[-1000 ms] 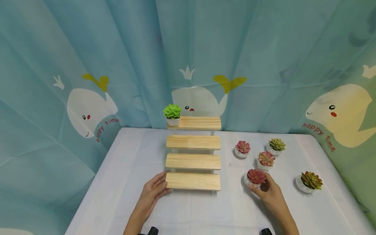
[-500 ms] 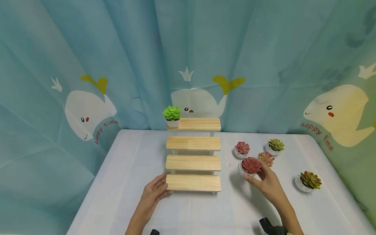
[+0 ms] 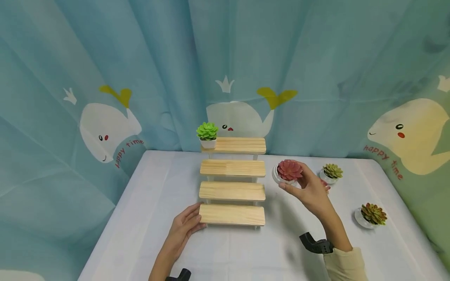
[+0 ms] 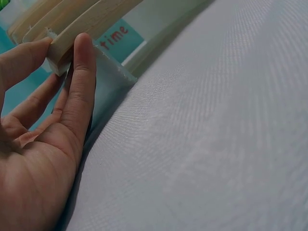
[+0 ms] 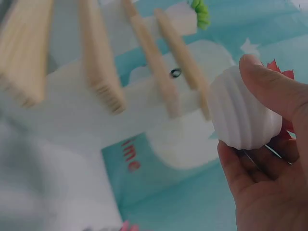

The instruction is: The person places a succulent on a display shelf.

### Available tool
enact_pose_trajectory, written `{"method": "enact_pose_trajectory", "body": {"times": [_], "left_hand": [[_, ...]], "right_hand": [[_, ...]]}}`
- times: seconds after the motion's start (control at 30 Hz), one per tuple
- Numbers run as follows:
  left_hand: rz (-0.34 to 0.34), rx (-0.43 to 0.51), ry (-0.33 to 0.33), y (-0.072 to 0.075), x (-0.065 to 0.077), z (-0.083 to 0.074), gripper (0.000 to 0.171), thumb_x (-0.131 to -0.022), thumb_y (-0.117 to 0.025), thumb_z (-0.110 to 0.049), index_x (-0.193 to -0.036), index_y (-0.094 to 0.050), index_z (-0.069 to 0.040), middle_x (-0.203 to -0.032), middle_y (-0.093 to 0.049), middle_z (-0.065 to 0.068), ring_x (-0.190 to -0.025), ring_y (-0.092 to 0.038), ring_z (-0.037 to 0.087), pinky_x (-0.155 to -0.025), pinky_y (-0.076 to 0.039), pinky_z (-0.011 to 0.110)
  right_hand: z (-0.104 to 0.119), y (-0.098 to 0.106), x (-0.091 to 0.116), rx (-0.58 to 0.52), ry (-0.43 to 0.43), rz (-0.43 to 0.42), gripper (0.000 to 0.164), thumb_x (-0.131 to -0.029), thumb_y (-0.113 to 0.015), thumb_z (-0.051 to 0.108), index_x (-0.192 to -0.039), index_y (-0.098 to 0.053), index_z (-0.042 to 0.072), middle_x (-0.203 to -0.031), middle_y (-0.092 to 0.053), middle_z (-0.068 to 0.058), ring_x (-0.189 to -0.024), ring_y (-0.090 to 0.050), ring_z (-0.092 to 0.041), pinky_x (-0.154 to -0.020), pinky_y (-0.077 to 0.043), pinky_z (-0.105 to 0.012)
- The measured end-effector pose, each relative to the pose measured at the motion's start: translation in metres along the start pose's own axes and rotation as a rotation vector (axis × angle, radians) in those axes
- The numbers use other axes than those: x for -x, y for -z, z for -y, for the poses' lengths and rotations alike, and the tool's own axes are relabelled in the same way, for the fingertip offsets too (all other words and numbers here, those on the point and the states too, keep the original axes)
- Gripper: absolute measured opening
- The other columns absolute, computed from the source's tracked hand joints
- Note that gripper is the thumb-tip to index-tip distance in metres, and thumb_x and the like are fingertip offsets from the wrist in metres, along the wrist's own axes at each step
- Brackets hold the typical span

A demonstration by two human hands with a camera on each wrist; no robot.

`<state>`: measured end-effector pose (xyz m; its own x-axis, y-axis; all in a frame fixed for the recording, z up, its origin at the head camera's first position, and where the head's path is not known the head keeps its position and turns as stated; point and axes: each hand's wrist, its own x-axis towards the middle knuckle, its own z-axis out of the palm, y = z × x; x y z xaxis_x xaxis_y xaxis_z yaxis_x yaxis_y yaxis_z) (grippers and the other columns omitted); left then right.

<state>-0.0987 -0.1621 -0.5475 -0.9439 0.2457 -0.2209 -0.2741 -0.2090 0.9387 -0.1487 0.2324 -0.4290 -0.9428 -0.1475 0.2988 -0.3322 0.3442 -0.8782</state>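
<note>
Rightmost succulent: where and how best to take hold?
Probably the white pot, pinched across its sides, coming from the near side: its wall shows bare there with open tablecloth in front, while leaves cover its top and right.

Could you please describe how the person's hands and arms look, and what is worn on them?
Both the left hand and the right hand are bare, without gloves. The right wrist has a curved black device, and below it a light beige sleeve. A similar black piece shows at the left wrist; no left sleeve is visible.
</note>
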Motion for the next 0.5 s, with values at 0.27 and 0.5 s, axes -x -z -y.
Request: {"method": "enact_pose_trajectory", "body": {"times": [0.27,0.5], "left_hand": [[-0.025,0.012,0.027,0.002,-0.001,0.001,0.061,-0.104,-0.062,-0.014,-0.157,-0.037,0.000,-0.157,-0.045,0.024,-0.126,-0.065,0.015,-0.104,-0.061,0.028],[-0.033,-0.005,0.009,0.001,-0.001,0.003,0.061,-0.104,-0.064,-0.016,-0.157,-0.038,0.000,-0.155,-0.047,0.024,-0.124,-0.065,0.015,-0.102,-0.062,0.027]], "right_hand": [[0.029,-0.005,-0.031,-0.067,0.087,0.042,0.064,-0.089,-0.077,-0.006,-0.146,-0.048,-0.004,-0.126,-0.061,0.009,-0.112,-0.061,0.000,-0.090,-0.054,-0.008],[0.050,-0.010,-0.058,-0.049,0.113,0.041,0.066,-0.090,-0.078,-0.003,-0.148,-0.047,-0.003,-0.133,-0.058,0.002,-0.123,-0.058,0.002,-0.106,-0.047,-0.005]]}}
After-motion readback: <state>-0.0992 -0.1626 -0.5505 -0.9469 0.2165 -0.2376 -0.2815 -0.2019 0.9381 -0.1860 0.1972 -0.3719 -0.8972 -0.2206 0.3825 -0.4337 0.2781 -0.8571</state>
